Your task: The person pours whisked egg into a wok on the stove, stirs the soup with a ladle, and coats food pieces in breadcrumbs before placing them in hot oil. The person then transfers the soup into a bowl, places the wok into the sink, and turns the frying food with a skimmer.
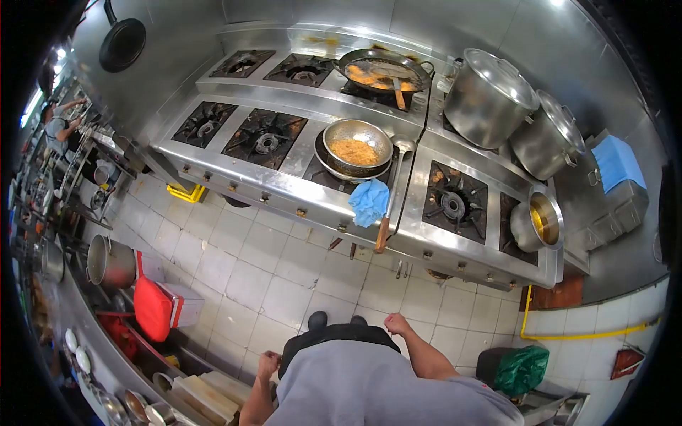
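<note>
My left hand hangs low beside my left hip, its fingers curled, touching nothing that I can make out. At my right side, my right hand is closed over the floor tiles. In front of me on the stove, a metal bowl with orange-brown food rests in a pan. A blue cloth lies by its handle. The long ladle leans beside it, its wooden handle past the front edge. Behind, a black wok holds frying pieces in oil and a wooden-handled spatula.
Two lidded pots and a tilted pot of oil stand on the right. A green bag covers a bin on the floor. At left are a red lid, a counter and a person farther back.
</note>
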### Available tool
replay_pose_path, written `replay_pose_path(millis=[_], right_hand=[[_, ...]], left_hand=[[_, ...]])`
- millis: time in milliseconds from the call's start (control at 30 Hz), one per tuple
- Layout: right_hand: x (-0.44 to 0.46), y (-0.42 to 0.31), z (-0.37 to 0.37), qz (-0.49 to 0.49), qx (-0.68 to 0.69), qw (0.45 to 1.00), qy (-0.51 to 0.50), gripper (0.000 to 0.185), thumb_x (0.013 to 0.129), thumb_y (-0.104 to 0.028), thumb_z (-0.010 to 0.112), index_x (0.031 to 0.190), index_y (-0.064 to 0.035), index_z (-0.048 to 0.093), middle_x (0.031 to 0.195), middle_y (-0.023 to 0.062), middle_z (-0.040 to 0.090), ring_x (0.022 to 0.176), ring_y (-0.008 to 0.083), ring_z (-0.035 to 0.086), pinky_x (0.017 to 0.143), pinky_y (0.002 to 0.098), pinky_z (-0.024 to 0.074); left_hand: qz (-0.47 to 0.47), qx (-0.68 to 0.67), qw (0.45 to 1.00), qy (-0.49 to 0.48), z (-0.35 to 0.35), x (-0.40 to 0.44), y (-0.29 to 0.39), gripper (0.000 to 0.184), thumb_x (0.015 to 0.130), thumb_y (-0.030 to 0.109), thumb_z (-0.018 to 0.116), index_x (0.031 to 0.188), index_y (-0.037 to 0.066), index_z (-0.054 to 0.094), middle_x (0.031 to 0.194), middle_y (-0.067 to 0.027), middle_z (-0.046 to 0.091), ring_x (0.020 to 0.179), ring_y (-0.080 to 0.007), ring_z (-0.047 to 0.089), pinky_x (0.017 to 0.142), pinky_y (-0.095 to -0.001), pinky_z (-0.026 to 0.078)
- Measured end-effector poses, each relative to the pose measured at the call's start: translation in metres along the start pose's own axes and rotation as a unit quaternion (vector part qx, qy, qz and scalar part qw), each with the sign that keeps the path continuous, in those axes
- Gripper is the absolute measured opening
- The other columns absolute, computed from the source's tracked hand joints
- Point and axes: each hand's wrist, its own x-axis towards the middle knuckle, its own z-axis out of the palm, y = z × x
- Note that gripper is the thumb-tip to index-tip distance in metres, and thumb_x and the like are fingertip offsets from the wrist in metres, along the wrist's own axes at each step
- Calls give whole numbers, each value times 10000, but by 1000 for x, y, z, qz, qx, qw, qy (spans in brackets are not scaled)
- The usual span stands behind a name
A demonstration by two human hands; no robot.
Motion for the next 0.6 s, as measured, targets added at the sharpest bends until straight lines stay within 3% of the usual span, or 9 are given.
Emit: replay_pose_path(millis=[33, 167, 367, 433, 467, 500, 567, 600], right_hand=[[2, 12, -7, 36, -30, 998, -35, 170, 750, -168, 540, 721, -14, 605, 630, 84, 599, 494, 157, 570, 427, 302, 466], [-13, 50, -19, 67, 41, 997, 13, 166, 744, -173, 551, 709, -23, 611, 639, 76, 599, 545, 156, 593, 458, 310, 507], [-26, 95, -16, 96, 91, 991, 8, 164, 755, -137, 547, 783, 2, 630, 666, 93, 616, 559, 166, 608, 463, 306, 525], [-14, 120, -2, 119, 102, 987, -38, 162, 756, -121, 535, 786, 11, 625, 658, 103, 617, 556, 180, 612, 455, 317, 530], [-25, 108, -4, 120, 66, 991, -2, 153, 754, -105, 529, 762, 17, 622, 662, 120, 627, 568, 195, 628, 467, 328, 541], [-7, 135, 5, 39, -10, 998, -42, 149, 755, -98, 530, 749, 20, 621, 659, 125, 628, 573, 197, 633, 475, 328, 544], [33, 197, 26, -139, -153, 975, -81, 145, 756, -84, 532, 723, 27, 620, 651, 136, 630, 584, 201, 644, 490, 327, 552], [20, 156, 6, -193, -321, 915, -148, 147, 763, -75, 542, 683, 15, 625, 646, 127, 636, 589, 192, 653, 495, 323, 552]], left_hand=[[-8, -86, 996, -20, 4, 3, 16, 154, 788, 147, 575, 839, 7, 616, 671, -87, 637, 601, -164, 631, 523, -290, 513], [-32, -99, 994, -22, 12, 7, 59, 133, 796, 121, 596, 857, 3, 601, 683, -79, 631, 587, -149, 619, 479, -270, 492], [-58, -22, 998, -21, 17, -5, 76, 166, 827, 170, 600, 863, 8, 590, 696, -90, 635, 583, -141, 610, 476, -275, 481], [-70, -11, 997, -5, 20, -16, 77, 206, 819, 206, 607, 849, 3, 617, 699, -112, 647, 590, -169, 620, 510, -298, 492], [-37, 56, 997, 25, 22, -24, 81, 225, 810, 220, 611, 832, -3, 631, 699, -125, 651, 595, -188, 626, 534, -312, 496], [-1, 122, 991, 54, 20, -28, 85, 244, 801, 233, 615, 816, -9, 645, 698, -137, 656, 600, -207, 631, 558, -326, 499], [-4, 95, 993, 72, 21, -20, 56, 244, 755, 225, 636, 771, -18, 654, 675, -162, 652, 615, -237, 642, 590, -352, 500], [2, 103, 992, 70, 20, -21, 51, 238, 742, 217, 641, 756, -20, 652, 664, -169, 647, 615, -246, 644, 592, -362, 501]])
